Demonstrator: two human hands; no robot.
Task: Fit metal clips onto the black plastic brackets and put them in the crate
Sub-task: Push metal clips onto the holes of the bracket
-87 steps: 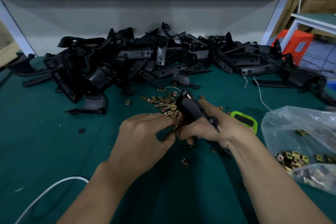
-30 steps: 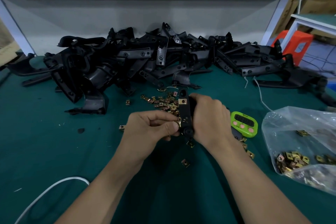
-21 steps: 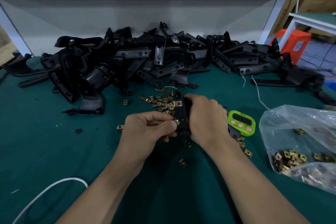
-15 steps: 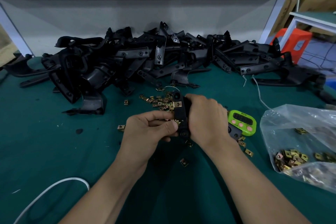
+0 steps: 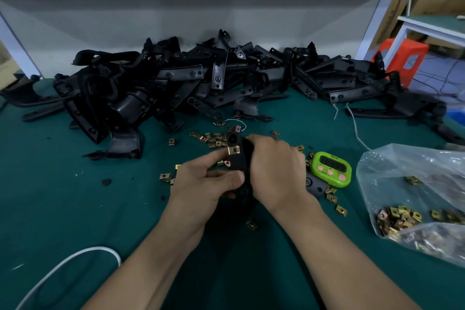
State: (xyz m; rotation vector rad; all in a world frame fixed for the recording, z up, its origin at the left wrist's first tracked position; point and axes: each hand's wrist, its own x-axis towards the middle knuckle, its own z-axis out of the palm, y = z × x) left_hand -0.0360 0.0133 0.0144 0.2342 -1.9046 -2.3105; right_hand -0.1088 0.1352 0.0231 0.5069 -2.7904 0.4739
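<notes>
the right hand [image 5: 274, 171] wraps round a black bracket [image 5: 239, 160] held upright just above the green mat [image 5: 75, 209], its fingers hiding most of the bracket's right side. the left hand [image 5: 201, 184] pinches the bracket's left edge, thumb lower down, index tip beside a brass metal clip [image 5: 234, 150] seated near the top (whether another clip sits under the thumb i cannot tell). loose clips [image 5: 211, 137] lie scattered behind and around both hands. further back sprawls a pile of brackets [image 5: 176, 83]. right of the hands sits a green timer [image 5: 331, 168], then a clear bag [image 5: 412, 184] holding more clips. a white cable [image 5: 63, 262] loops at front left.
</notes>
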